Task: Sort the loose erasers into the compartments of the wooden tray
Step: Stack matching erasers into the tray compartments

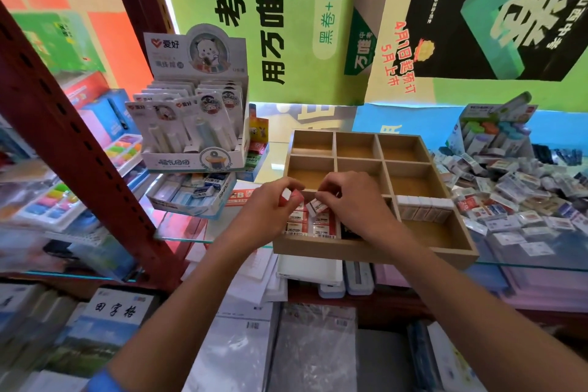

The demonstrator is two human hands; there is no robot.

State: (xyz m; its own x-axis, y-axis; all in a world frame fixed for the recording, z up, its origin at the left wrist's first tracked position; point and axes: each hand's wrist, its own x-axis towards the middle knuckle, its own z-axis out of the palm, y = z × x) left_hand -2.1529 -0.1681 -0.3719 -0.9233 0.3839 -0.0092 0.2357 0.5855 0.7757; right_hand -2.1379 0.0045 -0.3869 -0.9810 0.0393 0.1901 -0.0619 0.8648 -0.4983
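Wooden tray (366, 250) on glass shelf (525, 264); left hand (270, 207) pinching red-and-white eraser (294, 196) between curled fingertips, right hand (350, 197) pinching 2B eraser (315, 206), both above near-left compartment already holding stacked erasers (313, 226); loose eraser pile (515, 194) right of tray

A dark red perforated metal upright (63, 149) rises at the left of a glass shelf (525, 261). Green posters (286, 25) with large black characters cover the wall behind, beside an orange panel (105, 25). Bright light glows along the posters' left edge.
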